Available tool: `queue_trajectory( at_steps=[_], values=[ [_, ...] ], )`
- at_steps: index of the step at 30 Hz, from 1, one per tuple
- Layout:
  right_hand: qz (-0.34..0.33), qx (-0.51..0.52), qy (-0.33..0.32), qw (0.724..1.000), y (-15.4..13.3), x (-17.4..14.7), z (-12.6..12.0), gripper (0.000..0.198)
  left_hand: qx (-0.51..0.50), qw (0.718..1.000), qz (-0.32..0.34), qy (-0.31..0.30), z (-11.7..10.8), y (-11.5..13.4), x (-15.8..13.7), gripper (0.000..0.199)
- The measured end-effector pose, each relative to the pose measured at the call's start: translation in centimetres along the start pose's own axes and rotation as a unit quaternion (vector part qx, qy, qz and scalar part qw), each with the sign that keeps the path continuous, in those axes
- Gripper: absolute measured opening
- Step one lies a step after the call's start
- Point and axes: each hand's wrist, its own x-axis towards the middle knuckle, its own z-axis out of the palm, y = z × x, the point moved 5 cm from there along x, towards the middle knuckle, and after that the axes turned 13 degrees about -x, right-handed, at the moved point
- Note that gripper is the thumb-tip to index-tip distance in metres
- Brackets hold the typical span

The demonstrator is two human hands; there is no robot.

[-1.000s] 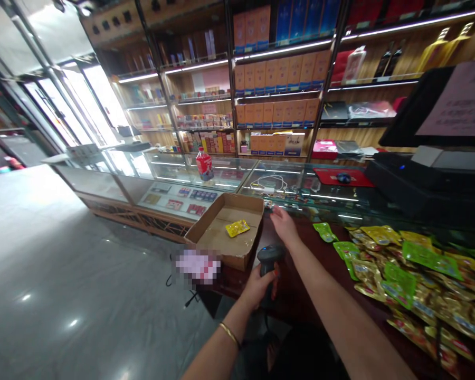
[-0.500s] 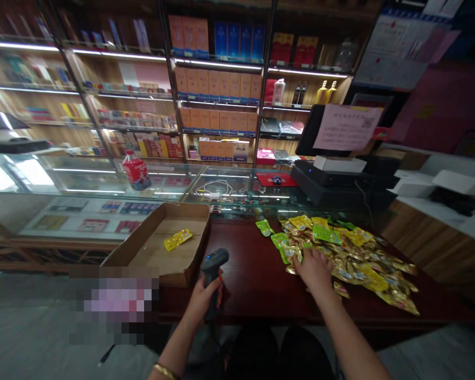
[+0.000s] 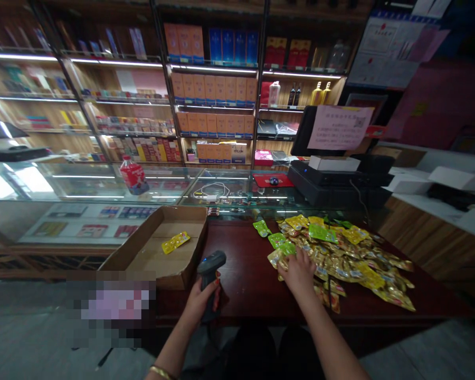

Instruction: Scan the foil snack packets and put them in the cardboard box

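Wrapped round the handle of a dark grey barcode scanner is my left hand, above the table's front edge. My right hand is closed, fingers down, on a gold snack packet at the left side of a pile of snack packets. The fingers partly cover that packet. Gold, yellow and green wrappers make up the pile. A green packet lies a little apart at its upper left. One yellow packet rests inside an open cardboard tray left of the scanner.
Under these things is a dark red table. Behind it stands a glass display counter with a red bottle on top. A monitor and a black cash drawer stand at the back right. Stocked shelves line the wall.
My right hand has moved left and slightly toward me, and the gold packet at its fingers has shifted left with it. The scanner stays in my left hand.
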Motion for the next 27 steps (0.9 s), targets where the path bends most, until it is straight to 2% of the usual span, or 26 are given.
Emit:
queue_trajectory(
  at_steps=[2,3,5,7,8,9,11,16,19,27],
  values=[
    [-0.005,0.132,-0.001,0.991,-1.3,0.0,0.7,0.016,0.000,1.000,-0.003,-0.012,0.1,0.0,-0.2,0.060],
    [0.007,0.209,-0.007,0.978,-2.0,0.0,1.2,0.019,0.001,1.000,-0.004,-0.018,0.2,0.0,-0.3,0.060],
    [0.068,0.365,-0.025,0.928,-3.4,-0.4,2.8,0.029,0.003,1.000,-0.005,-0.025,0.2,0.1,-0.5,0.062],
    [0.129,0.484,-0.031,0.865,-5.0,-1.0,4.7,0.050,0.003,1.000,-0.004,-0.030,0.2,0.1,-0.6,0.063],
    [0.138,0.522,-0.029,0.841,-5.8,-1.4,5.4,0.062,0.003,0.999,-0.002,-0.034,0.3,0.1,-0.6,0.063],
    [0.132,0.542,-0.030,0.829,-6.5,-1.7,6.0,0.069,0.003,0.999,-0.001,-0.039,0.3,0.1,-0.5,0.063],
    [0.105,0.535,-0.036,0.838,-7.6,-2.3,6.8,0.071,0.009,0.999,-0.001,-0.044,0.2,-0.1,-0.4,0.061],
    [0.068,0.412,-0.050,0.907,-7.9,-3.2,6.5,0.062,0.017,0.999,-0.006,-0.033,0.1,-0.5,-0.3,0.054],
    [0.065,0.345,-0.034,0.936,-7.8,-3.2,5.8,0.062,0.017,0.999,-0.010,-0.043,0.2,-0.4,-0.3,0.051],
    [0.059,0.298,-0.011,0.953,-8.1,-3.4,4.9,0.064,0.017,0.998,-0.015,-0.054,0.5,-0.2,-0.5,0.042]
  ],
)
